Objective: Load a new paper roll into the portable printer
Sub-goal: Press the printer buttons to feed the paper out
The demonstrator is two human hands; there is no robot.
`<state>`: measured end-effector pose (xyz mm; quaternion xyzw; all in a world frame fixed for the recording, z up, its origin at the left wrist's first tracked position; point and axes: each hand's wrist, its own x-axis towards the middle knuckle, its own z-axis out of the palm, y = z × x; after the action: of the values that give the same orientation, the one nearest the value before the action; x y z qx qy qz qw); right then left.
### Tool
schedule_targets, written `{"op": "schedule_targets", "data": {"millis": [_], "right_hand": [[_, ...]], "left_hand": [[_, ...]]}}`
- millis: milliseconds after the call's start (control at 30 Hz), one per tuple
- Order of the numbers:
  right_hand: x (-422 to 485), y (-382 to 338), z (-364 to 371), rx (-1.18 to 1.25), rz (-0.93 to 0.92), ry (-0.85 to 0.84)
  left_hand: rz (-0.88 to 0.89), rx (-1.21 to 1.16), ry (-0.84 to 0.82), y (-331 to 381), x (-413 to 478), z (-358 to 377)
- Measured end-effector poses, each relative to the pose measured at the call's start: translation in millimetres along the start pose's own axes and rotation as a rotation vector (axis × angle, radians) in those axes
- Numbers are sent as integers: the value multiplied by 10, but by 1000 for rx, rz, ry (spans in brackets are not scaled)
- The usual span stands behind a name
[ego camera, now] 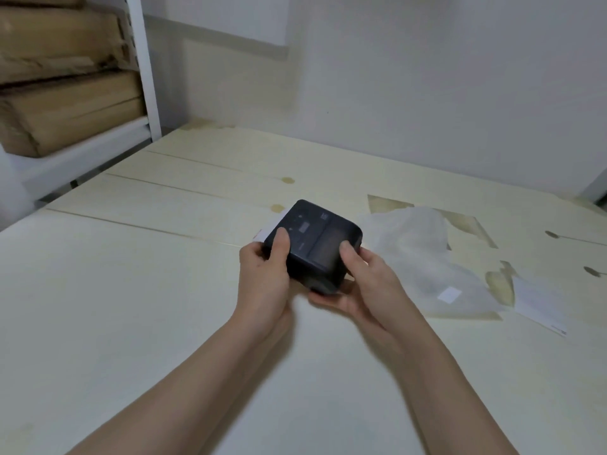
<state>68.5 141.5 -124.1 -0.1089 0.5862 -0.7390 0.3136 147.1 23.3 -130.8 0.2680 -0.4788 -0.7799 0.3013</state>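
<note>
Centre of view, over the counter (131, 290), our left grip (262, 274) and right grip (358, 284) both clasp the black printer (315, 238), lid shut, white paper strip (269, 226) emerging at ten o'clock; we judge loading nearly done, needing next a firm press to latch.

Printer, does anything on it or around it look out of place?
A white paper strip juts from the black printer beside the left hand. On the table, a crumpled translucent wrapper lies loose among peeled brown patches.
</note>
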Motion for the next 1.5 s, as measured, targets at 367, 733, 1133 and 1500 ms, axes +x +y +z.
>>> {"op": "schedule_targets", "data": {"millis": [367, 733, 1133, 1500], "right_hand": [[-18, -241, -287, 9, -103, 164], [74, -105, -202, 156, -141, 82], [92, -72, -204, 198, -107, 99], [75, -93, -199, 150, -147, 59]], "left_hand": [[-104, 175, -417, 139, 107, -74], [-202, 60, -327, -1, 37, -30], [-35, 388, -354, -67, -43, -26], [70, 390, -315, -54, -81, -7]]}}
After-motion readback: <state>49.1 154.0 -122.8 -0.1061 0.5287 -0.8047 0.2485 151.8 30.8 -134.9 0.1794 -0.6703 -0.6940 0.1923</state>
